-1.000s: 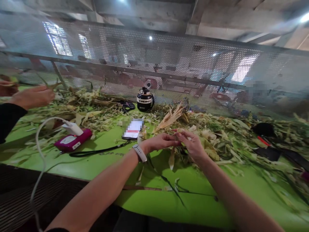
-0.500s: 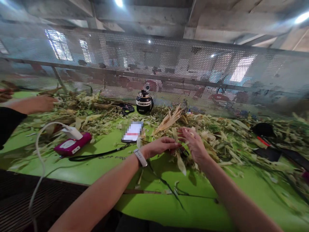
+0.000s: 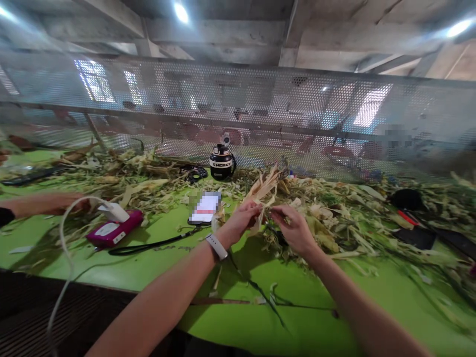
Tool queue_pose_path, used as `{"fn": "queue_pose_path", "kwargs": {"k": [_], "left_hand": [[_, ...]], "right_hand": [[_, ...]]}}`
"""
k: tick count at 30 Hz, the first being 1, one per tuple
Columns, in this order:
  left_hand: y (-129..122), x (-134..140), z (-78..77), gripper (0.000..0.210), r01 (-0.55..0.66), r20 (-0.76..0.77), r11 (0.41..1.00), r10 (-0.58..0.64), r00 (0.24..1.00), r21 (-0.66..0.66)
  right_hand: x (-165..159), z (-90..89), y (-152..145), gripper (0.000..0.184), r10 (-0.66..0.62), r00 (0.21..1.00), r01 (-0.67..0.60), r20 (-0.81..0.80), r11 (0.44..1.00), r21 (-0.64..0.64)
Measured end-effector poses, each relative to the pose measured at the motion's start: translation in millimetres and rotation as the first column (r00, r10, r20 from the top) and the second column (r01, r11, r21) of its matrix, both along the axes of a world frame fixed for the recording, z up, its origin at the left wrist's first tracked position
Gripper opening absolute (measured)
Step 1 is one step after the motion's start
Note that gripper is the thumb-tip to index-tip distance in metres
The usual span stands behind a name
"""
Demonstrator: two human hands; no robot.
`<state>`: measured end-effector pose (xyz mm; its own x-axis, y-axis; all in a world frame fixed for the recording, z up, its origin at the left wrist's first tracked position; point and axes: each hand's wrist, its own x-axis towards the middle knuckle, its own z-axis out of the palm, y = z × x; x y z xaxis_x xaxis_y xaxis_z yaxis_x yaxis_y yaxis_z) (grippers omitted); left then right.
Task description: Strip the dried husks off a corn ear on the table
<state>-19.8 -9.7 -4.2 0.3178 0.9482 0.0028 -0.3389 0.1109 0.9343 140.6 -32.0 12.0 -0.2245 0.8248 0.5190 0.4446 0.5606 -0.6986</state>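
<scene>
My left hand (image 3: pixel 242 221), with a pale watch band at the wrist, is closed on a pale corn husk strip (image 3: pixel 263 212). The strip stands up between my two hands. Just to the right, my right hand (image 3: pixel 292 225) has thumb and fingers pinched together at the strip's right side; what lies between its fingertips is too small to make out. Behind my hands a sheaf of dry tan husks (image 3: pixel 266 184) leans upward on the scraps. Under them is the green tabletop (image 3: pixel 238 277), with a thin dark green strip (image 3: pixel 260 290) lying across it.
A phone (image 3: pixel 206 207) lies left of my hands, a black bottle (image 3: pixel 221 163) behind it. Farther left are a magenta device (image 3: pixel 115 230) with a white cable and another person's arm (image 3: pixel 44 204). Husk scraps (image 3: pixel 342 213) cover the right side. A perforated metal screen (image 3: pixel 238 109) stands behind.
My left hand has moved up and slightly left, now gripping the husk strip. The strip that hung down between my hands now points upward. The other person's arm has moved lower.
</scene>
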Motion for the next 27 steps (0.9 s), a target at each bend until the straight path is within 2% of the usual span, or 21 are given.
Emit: {"fn": "queue_pose_path", "kwargs": {"k": [2, 4, 6, 8, 11, 15, 19, 24, 25, 27], "left_hand": [[2, -2, -0.3, 0.027, -0.172, -0.191, 0.978, 0.193, 0.962, 0.121], [1, -6, 2.4, 0.033, -0.307, -0.289, 0.871, 0.429, 0.856, 0.384], [-4, -9, 7.7, 0.031, -0.277, -0.292, 0.721, 0.556, 0.779, 0.635], [-10, -12, 13.0, 0.016, -0.132, -0.354, 0.661, 0.548, 0.758, 0.739], [-14, -13, 16.1, 0.025, 0.039, -0.477, 0.633, 0.54, 0.693, 0.773], [-8, -12, 12.9, 0.028, 0.164, -0.524, 0.577, 0.539, 0.659, 0.8], [-2, -11, 9.8, 0.029, 0.172, -0.523, 0.569, 0.54, 0.659, 0.804], [0, -8, 6.8, 0.025, 0.149, -0.453, 0.49, 0.592, 0.666, 0.859], [-1, -8, 6.9, 0.025, 0.13, -0.436, 0.487, 0.591, 0.679, 0.864], [-3, -9, 8.8, 0.028, 0.104, -0.427, 0.519, 0.554, 0.715, 0.848]], "right_hand": [[2, -2.7, 3, 0.02, -0.053, 0.998, 0.051, 0.024, 0.997, 0.065], [4, -3.4, 4, 0.02, -0.112, 0.993, 0.108, 0.039, 0.989, 0.102], [5, -2.2, 4, 0.02, -0.137, 0.989, 0.128, 0.06, 0.982, 0.137], [5, -0.4, 2, 0.02, -0.116, 0.989, 0.1, 0.09, 0.981, 0.166], [2, 0.9, -2, 0.022, -0.061, 0.988, 0.035, 0.14, 0.982, 0.187], [-2, -0.3, -4, 0.022, -0.023, 0.988, -0.005, 0.154, 0.984, 0.179], [-1, -2.7, -1, 0.021, -0.016, 0.991, -0.005, 0.132, 0.987, 0.162], [4, -8.6, 8, 0.015, 0.045, 0.999, -0.045, -0.003, 0.996, 0.083], [5, -9.9, 10, 0.015, 0.056, 0.998, -0.053, -0.03, 0.996, 0.071], [8, -12.0, 13, 0.015, 0.066, 0.994, -0.061, -0.09, 0.997, 0.056]]}}
